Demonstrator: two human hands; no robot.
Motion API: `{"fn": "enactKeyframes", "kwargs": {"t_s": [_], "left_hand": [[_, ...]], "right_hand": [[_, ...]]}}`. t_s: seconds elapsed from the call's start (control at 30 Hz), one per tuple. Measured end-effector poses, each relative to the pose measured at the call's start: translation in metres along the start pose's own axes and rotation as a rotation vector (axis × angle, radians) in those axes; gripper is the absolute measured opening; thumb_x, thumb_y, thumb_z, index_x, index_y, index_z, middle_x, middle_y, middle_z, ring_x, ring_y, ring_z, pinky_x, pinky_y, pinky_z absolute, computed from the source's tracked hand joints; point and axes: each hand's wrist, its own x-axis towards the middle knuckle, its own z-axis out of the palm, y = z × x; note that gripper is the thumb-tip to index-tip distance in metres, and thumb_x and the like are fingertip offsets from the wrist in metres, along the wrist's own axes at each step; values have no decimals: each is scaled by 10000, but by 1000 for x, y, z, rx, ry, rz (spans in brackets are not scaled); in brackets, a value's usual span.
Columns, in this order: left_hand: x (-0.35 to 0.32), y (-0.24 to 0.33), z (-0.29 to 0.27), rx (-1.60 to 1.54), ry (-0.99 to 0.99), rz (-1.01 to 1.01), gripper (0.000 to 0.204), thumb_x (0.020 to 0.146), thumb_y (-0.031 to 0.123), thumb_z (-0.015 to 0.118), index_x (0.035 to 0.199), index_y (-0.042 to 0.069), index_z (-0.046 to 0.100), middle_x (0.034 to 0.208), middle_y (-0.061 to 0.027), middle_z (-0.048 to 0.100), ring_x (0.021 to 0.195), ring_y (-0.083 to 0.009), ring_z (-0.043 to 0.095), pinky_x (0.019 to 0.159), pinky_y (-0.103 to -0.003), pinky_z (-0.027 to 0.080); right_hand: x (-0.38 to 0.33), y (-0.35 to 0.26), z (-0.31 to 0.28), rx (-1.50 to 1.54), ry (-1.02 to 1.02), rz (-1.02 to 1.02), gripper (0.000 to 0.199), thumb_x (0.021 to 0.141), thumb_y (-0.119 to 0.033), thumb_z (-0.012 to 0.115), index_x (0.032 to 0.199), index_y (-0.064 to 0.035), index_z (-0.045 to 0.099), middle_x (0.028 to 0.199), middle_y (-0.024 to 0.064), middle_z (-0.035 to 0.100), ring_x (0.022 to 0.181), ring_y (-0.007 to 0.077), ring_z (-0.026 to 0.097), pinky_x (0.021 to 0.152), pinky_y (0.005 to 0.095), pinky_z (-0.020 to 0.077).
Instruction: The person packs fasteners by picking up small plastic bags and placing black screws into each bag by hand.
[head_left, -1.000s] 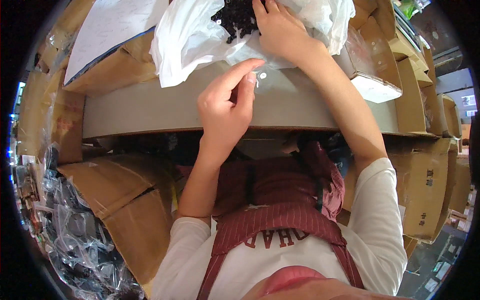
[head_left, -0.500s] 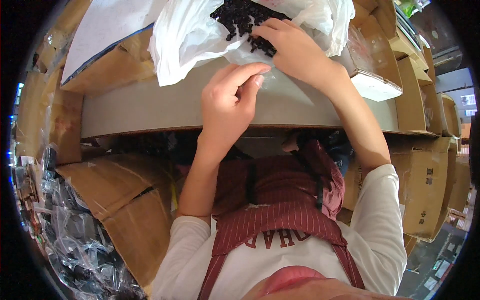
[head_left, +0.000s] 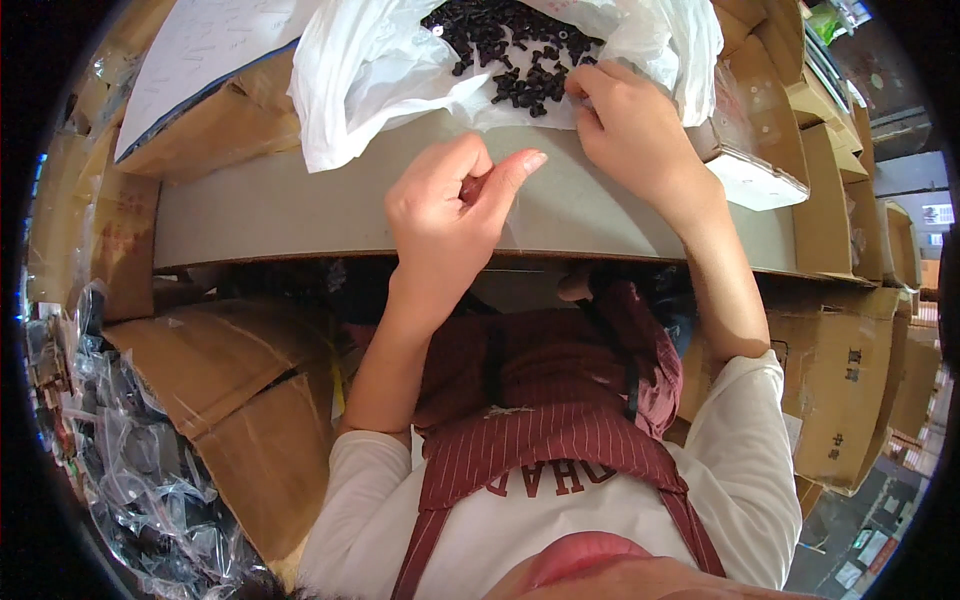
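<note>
A crumpled white plastic bag point(head_left: 345, 130) lies spread on the table, with many small black screw-like pieces point(head_left: 528, 88) heaped on it. My right hand point(head_left: 640, 125) is at the right edge of the heap, its fingers curled together over the bag. Whatever its fingertips hold, if anything, is hidden. Nearer to me, my left hand point(head_left: 445, 205) hovers over the table's front part with fingers curled and thumb stretched to the right. A faint clear film seems to hang below that thumb; what the curled fingers hold cannot be made out.
Written paper on a blue-edged board point(head_left: 210, 70) rests on cardboard at the left. Open cardboard boxes point(head_left: 825, 200) stand at the right, beside a white-edged tray point(head_left: 755, 180). The grey table's point(head_left: 340, 215) front edge runs before me. Clear-bagged dark parts point(head_left: 170, 480) fill the lower left.
My right hand has drawn back from the middle of the black pieces to their right edge, uncovering more of the heap. The left hand has moved slightly left and down, and the hands are farther apart.
</note>
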Motion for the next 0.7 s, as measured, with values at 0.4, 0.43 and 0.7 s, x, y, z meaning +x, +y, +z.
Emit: {"fn": "enactKeyframes", "kwargs": {"t_s": [0.4, 0.43, 0.7], "left_hand": [[3, -9, 8, 45, -20, 156, 96, 861, 48, 807, 862, 5, 721, 795, -36, 615, 689, -112, 569, 593, -248, 445], [3, -8, 8, 62, -11, 160, 142, 849, 63, 824, 831, -1, 699, 784, -38, 602, 675, -118, 559, 586, -253, 444], [6, -7, 12, 93, 25, 125, 296, 720, 151, 913, 791, 52, 642, 777, -65, 612, 737, -247, 585, 628, -359, 482]], "right_hand": [[7, -2, 9, 172, 79, -219, 328, 839, 71, 558, 1129, -16, 685, 1029, 176, 668, 958, 398, 652, 854, 472, 532], [6, -3, 6, 229, 51, -155, 316, 845, 61, 569, 1122, -30, 691, 1023, 165, 670, 935, 387, 662, 830, 467, 537], [10, -3, 19, 104, 122, -185, 229, 865, -8, 656, 1084, -50, 708, 995, 143, 673, 885, 386, 671, 770, 452, 550]]}}
